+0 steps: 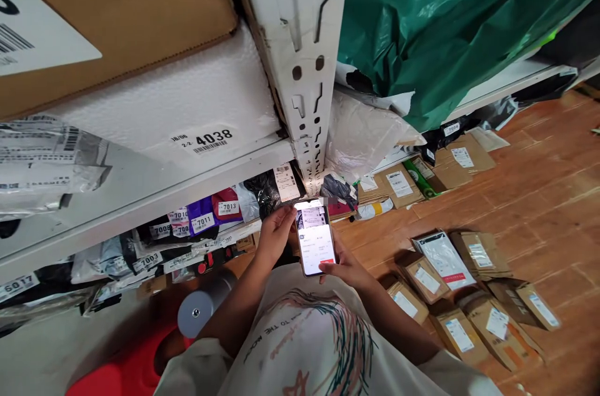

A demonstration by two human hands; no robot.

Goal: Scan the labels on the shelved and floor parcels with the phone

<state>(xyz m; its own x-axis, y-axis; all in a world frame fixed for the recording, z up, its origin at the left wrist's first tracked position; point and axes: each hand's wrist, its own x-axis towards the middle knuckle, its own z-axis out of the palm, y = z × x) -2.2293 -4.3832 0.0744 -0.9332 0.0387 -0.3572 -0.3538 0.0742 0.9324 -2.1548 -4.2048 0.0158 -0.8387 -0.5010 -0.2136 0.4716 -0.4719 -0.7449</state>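
Note:
A lit smartphone (314,238) is held upright in front of my chest. My right hand (344,263) wraps its lower right side, and the thumb rests on the screen near a red button. At the phone's upper left edge, my left hand (277,232) is closed with the fingertips pinched against it. The screen shows a picture of a label above a white form. Just behind the phone, on the shelf, lies a black plastic parcel (262,190) with a white shipping label (285,182).
A white perforated shelf post (307,77) rises ahead. On the left shelf are a cardboard box (140,2) and a white foam-wrapped parcel (201,96); at right, a green plastic parcel (422,34). Several cardboard parcels (462,330) cover the floor at right. A red object (122,365) stands lower left.

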